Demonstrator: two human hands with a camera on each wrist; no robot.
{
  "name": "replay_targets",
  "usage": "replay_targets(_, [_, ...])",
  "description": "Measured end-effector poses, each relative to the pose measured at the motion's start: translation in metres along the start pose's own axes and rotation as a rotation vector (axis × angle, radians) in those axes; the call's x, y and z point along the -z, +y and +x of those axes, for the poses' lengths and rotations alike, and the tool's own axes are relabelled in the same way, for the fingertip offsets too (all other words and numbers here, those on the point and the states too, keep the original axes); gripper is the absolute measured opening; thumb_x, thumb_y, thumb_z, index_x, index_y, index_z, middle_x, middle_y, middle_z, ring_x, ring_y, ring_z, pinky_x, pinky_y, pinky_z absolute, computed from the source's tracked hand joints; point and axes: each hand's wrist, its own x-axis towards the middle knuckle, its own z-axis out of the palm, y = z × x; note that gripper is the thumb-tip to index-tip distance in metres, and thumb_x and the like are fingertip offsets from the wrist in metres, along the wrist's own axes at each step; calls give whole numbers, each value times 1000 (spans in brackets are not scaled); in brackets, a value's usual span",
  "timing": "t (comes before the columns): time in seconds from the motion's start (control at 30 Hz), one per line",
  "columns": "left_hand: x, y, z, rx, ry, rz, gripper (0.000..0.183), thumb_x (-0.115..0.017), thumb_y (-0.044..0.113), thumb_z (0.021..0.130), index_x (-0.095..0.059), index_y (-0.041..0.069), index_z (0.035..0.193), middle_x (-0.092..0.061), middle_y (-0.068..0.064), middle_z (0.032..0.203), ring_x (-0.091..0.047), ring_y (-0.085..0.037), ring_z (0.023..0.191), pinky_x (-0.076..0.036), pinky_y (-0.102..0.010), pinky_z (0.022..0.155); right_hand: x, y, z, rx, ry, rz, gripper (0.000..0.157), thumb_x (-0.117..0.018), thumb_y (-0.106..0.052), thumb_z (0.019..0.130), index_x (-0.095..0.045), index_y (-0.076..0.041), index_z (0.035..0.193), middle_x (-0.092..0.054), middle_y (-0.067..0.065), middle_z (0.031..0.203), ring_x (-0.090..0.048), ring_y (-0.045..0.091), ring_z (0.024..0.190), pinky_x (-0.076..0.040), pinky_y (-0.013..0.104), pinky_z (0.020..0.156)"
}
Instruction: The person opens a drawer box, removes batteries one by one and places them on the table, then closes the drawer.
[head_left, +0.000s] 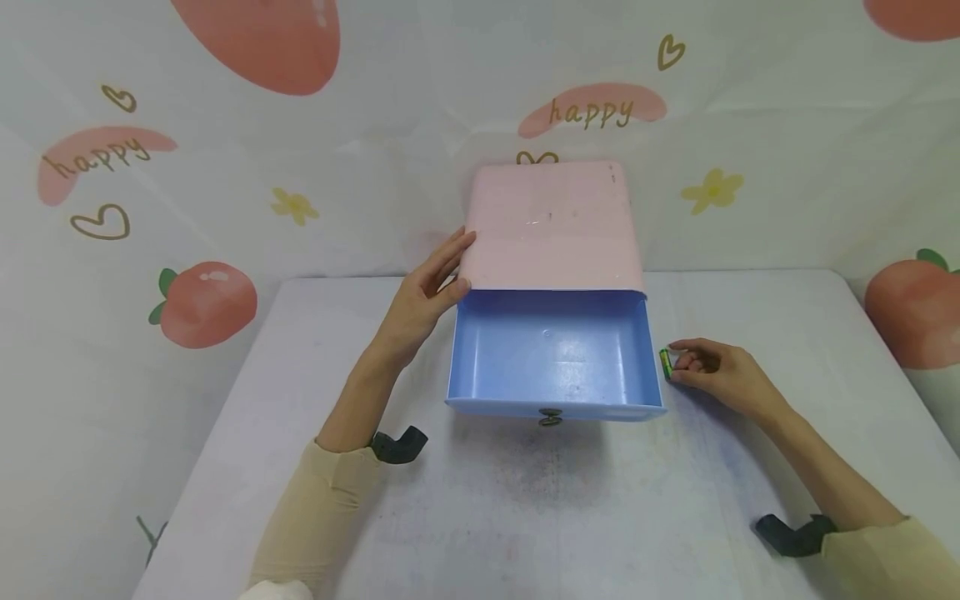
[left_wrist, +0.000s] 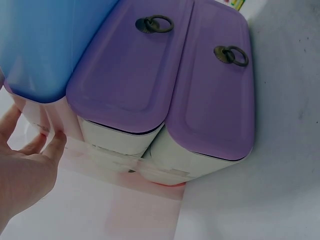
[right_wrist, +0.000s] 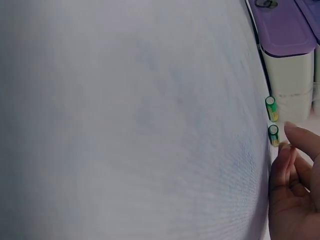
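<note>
A pink drawer cabinet (head_left: 551, 225) stands at the back of the table with its blue top drawer (head_left: 551, 354) pulled out. My left hand (head_left: 420, 308) rests against the cabinet's left side, its fingers spread along the pink wall. To the right of the drawer is my right hand (head_left: 720, 375), thumb and index finger apart beside a small green battery (head_left: 665, 364). In the right wrist view that battery (right_wrist: 273, 135) shows its end face uncovered near the fingertips. A second green battery (right_wrist: 271, 107) is close by it, nearer the cabinet.
Under the blue drawer are purple drawers (left_wrist: 130, 70) with ring pulls, closed. The blue drawer's front edge, with its metal ring (head_left: 551, 417), juts out over the table (head_left: 525, 533). A printed cloth (head_left: 420, 108) hangs behind the cabinet.
</note>
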Motion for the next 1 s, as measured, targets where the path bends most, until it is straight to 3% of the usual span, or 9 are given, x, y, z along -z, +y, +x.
replay_targets(0.23, [1,-3,1,0,1,2,62,-65,36,97,-42,22,153,-26,12,161,-30,-16,146,-31,-40,115,-5,-1,-8,-5,20,60,32,-73,-15,92,-66,0,119,-67,5,88,-60,6,75,-48,15,65])
replay_targets(0.47, [0,-2,1,0,-6,-18,60,-64,32,98,-42,22,153,-26,12,161,-29,-15,146,-30,-41,116,-5,-14,-22,-3,48,135,30,-71,-15,93,-66,-1,120,-63,0,89,-59,8,73,-47,23,56])
replay_targets(0.83, [1,-3,1,-2,-6,-17,60,-63,32,99,-41,20,153,-25,11,162,-29,-15,146,-31,-42,116,-11,-27,-39,47,31,250,25,-66,-5,95,-65,4,118,-63,7,89,-61,11,72,-51,23,61])
replay_targets(1.0, [1,-2,1,0,-1,-8,58,-63,29,99,-42,22,153,-26,11,161,-30,-14,146,-31,-42,115,-16,-32,-46,77,11,267,22,-64,-2,95,-65,4,116,-67,4,93,-62,15,73,-52,23,63])
